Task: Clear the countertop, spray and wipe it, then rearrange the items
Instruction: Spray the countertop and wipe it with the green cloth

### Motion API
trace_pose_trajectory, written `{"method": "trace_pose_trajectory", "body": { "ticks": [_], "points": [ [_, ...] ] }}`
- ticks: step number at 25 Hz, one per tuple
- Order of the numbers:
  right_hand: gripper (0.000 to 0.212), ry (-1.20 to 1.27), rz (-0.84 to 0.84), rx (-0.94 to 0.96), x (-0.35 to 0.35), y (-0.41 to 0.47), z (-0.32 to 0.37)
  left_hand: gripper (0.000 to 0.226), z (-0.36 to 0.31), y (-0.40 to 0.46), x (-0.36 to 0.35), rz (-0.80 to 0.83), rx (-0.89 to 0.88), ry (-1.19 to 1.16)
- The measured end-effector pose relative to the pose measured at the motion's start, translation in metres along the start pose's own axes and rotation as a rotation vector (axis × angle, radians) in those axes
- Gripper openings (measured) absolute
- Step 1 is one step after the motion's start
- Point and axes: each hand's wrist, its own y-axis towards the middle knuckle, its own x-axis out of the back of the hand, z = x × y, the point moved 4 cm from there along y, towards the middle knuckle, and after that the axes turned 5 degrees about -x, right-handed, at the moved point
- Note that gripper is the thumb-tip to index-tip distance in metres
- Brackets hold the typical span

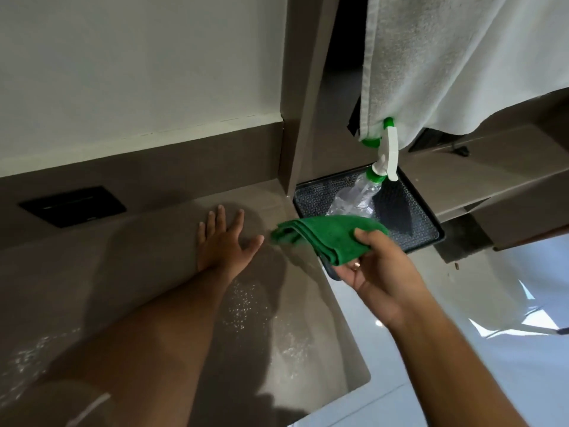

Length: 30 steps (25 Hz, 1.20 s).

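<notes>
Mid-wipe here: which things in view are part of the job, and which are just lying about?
Job: green cloth, held in right hand; spray bottle on black tray; wet countertop; left hand, flat.
Lying about: white towel, black wall panel.

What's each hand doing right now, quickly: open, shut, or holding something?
Left hand: open, fingers spread, flat above or on the countertop; contact cannot be told.
Right hand: holding the folded green cloth.
</notes>
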Motion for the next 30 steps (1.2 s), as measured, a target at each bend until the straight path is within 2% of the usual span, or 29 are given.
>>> {"method": "trace_pose_trajectory", "body": {
  "ticks": [2,3,4,6,7,8,10,12,14,16,18,20,21,23,25,26,27,28,30],
  "points": [
    [0.018,0.046,0.004,-0.060,-0.003,0.007,-0.036,0.080,0.002,0.002,0.002,0.057,-0.030,-0.025],
    [0.014,-0.018,-0.051,-0.102,0.003,0.011,-0.056,0.076,0.003,0.003,0.003,0.088,-0.057,-0.059],
    [0.012,-0.204,-0.149,-0.116,0.012,0.015,-0.076,0.072,0.008,0.002,0.006,0.107,-0.092,-0.103],
    [0.030,-0.930,-0.406,0.008,0.039,0.023,-0.095,0.066,0.030,-0.005,0.014,0.073,-0.152,-0.176],
    [0.041,-1.286,-0.522,0.156,0.044,0.025,-0.094,0.065,0.049,-0.011,0.019,0.031,-0.150,-0.169],
    [0.054,-1.538,-0.572,0.336,0.042,0.028,-0.090,0.066,0.073,-0.019,0.025,-0.017,-0.120,-0.129],
    [0.074,-1.789,-0.440,0.583,0.023,0.047,-0.084,0.073,0.127,-0.036,0.035,-0.086,-0.019,-0.018],
    [0.082,-1.993,-0.217,0.573,0.002,0.087,-0.081,0.079,0.177,-0.053,0.040,-0.084,0.066,0.054],
    [0.081,-2.182,-0.130,0.484,-0.016,0.132,-0.088,0.082,0.213,-0.064,0.037,-0.017,0.099,0.101],
    [0.072,-2.257,-0.198,0.510,-0.035,0.168,-0.091,0.082,0.227,-0.068,0.025,0.023,0.104,0.118],
    [0.067,-2.239,-0.308,0.573,-0.064,0.192,-0.099,0.078,0.230,-0.068,0.015,-0.015,0.109,0.128],
    [0.068,-2.207,-0.309,0.607,-0.102,0.192,-0.130,0.075,0.229,-0.068,0.013,-0.054,0.109,0.127],
    [0.069,-2.210,-0.247,0.653,-0.121,0.180,-0.159,0.074,0.229,-0.068,0.013,-0.057,0.107,0.122],
    [0.067,-2.207,-0.018,0.757,-0.144,0.134,-0.236,0.074,0.228,-0.068,0.015,-0.058,0.098,0.116],
    [0.064,-2.186,0.205,0.792,-0.133,0.076,-0.296,0.074,0.226,-0.069,0.019,-0.063,0.087,0.092],
    [0.063,-2.191,0.239,0.750,-0.116,0.059,-0.296,0.074,0.225,-0.069,0.019,-0.063,0.078,0.082],
    [0.061,-2.188,0.184,0.771,-0.096,0.056,-0.279,0.074,0.224,-0.070,0.019,-0.059,0.074,0.077],
    [0.060,-2.173,0.013,0.783,-0.070,0.063,-0.251,0.074,0.224,-0.070,0.019,-0.054,0.077,0.078],
    [0.056,-2.040,-0.432,0.590,-0.019,0.079,-0.176,0.075,0.224,-0.070,0.019,-0.050,0.078,0.078]
  ]
}}
